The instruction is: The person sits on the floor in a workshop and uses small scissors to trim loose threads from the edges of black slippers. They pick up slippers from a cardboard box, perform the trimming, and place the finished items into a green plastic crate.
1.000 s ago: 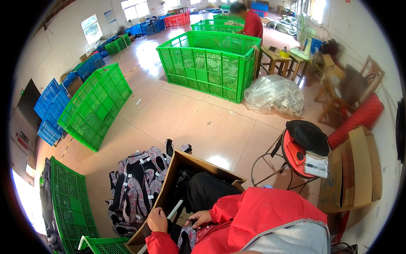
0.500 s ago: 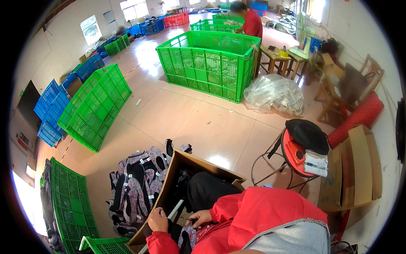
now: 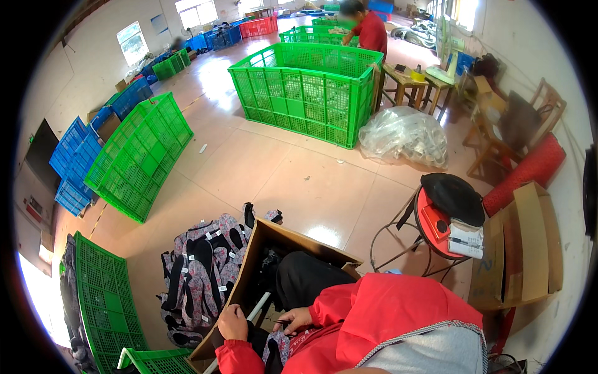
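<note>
My left hand [image 3: 232, 323] is closed at the near-left edge of an open cardboard box [image 3: 293, 235], against black material; what its fingers hold, if anything, is hidden. Across from it, my right hand [image 3: 294, 320] is pinched closed at a small dark thing too small to name. Just below the right hand, a floral-patterned fabric piece [image 3: 276, 349] with black parts lies against my lap. A white bar [image 3: 260, 306] passes between the hands. Left of the box, a heap of similar floral and black fabric pieces [image 3: 202, 268] with white tags lies on the floor.
Green mesh crates stand at the near left [image 3: 106, 299], left [image 3: 143, 156] and ahead [image 3: 305, 93]. Beside the far crate lies a clear plastic bag [image 3: 405, 138]. To my right are a red round stool [image 3: 436, 234] and a cardboard box [image 3: 520, 255]. Another person [image 3: 370, 31] stands behind the crates.
My hands stay nearly in place, with only slight finger movement at the right hand. The person in the distance has shifted an arm and head slightly.
</note>
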Available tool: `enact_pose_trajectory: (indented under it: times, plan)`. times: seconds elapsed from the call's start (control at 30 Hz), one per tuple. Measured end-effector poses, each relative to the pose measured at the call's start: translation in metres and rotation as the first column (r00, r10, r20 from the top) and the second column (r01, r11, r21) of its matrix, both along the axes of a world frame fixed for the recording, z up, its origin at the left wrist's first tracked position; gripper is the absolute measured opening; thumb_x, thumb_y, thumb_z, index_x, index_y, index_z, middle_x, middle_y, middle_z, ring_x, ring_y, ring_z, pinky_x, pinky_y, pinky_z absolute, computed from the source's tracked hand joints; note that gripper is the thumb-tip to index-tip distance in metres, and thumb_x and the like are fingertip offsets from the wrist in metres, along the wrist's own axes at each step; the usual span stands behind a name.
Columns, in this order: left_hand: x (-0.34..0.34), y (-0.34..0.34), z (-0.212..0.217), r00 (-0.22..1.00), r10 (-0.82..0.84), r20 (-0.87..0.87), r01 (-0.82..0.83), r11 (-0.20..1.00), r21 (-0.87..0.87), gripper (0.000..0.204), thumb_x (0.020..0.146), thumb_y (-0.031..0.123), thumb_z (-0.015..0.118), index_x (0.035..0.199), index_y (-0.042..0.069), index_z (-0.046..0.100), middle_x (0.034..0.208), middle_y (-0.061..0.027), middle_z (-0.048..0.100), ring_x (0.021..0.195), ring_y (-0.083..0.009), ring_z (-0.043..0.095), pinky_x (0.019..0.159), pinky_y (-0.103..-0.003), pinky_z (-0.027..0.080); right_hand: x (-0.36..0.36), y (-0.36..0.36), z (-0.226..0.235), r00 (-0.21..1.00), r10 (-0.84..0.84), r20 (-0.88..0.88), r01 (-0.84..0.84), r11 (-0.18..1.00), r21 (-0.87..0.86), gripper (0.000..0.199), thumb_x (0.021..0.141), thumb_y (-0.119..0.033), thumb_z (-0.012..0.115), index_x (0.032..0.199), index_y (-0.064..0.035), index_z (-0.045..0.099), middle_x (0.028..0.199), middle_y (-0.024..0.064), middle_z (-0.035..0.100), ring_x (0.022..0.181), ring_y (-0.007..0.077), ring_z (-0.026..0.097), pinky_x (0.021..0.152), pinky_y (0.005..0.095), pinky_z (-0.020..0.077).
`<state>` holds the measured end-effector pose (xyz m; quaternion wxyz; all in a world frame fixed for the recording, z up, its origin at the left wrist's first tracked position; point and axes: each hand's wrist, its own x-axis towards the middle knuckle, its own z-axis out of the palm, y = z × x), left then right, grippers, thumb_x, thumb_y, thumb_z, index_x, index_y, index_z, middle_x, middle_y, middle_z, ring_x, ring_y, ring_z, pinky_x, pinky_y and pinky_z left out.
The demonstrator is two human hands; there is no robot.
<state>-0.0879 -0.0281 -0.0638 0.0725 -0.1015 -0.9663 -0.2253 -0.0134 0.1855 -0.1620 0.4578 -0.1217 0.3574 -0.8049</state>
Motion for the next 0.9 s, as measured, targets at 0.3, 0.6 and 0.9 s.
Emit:
enact_pose_trajectory:
  times: [0.3, 0.6, 0.9]
  plan:
    - [-0.0009, -0.0012, -0.0028, 1.000, 0.006, 0.000, -0.006, 1.000, -0.006, 0.014, 0.083, 0.013, 0.062, 0.087, 0.003, 0.070, 0.087, -0.0153, 0.068, 0.083, -0.0334, 0.065, 0.075, -0.041, 0.051, -0.0005, 0.0029, 0.0085, 1.000, 0.009, -0.002, -0.009, 1.000, -0.015, 0.040, 0.090, -0.003, 0.063, 0.128, 0.0020, 0.053, 0.087, 0.0021, 0.059, 0.068, 0.0073, 0.054, 0.066, 0.0220, 0.0467]
    - [-0.0012, -0.0007, -0.0022, 1.000, -0.003, -0.028, 0.003, 1.000, 0.009, 0.015, 0.082, 0.015, 0.062, 0.087, 0.004, 0.072, 0.085, -0.0167, 0.069, 0.080, -0.0352, 0.065, 0.073, -0.043, 0.051, -0.0014, 0.0018, 0.0051, 1.000, 0.005, -0.025, -0.005, 1.000, -0.001, 0.041, 0.090, -0.003, 0.063, 0.129, 0.0014, 0.052, 0.087, 0.0020, 0.059, 0.068, 0.0071, 0.054, 0.066, 0.0221, 0.0476]
    - [-0.0029, -0.0020, -0.0057, 0.998, -0.021, -0.059, 0.022, 1.000, 0.017, 0.015, 0.083, 0.014, 0.061, 0.087, 0.004, 0.072, 0.084, -0.0174, 0.069, 0.079, -0.0362, 0.065, 0.072, -0.043, 0.051, -0.0018, -0.0003, -0.0002, 0.999, -0.001, -0.050, 0.001, 1.000, 0.006, 0.040, 0.091, -0.002, 0.063, 0.129, 0.0014, 0.052, 0.084, 0.0019, 0.058, 0.068, 0.0073, 0.056, 0.066, 0.0218, 0.0480]
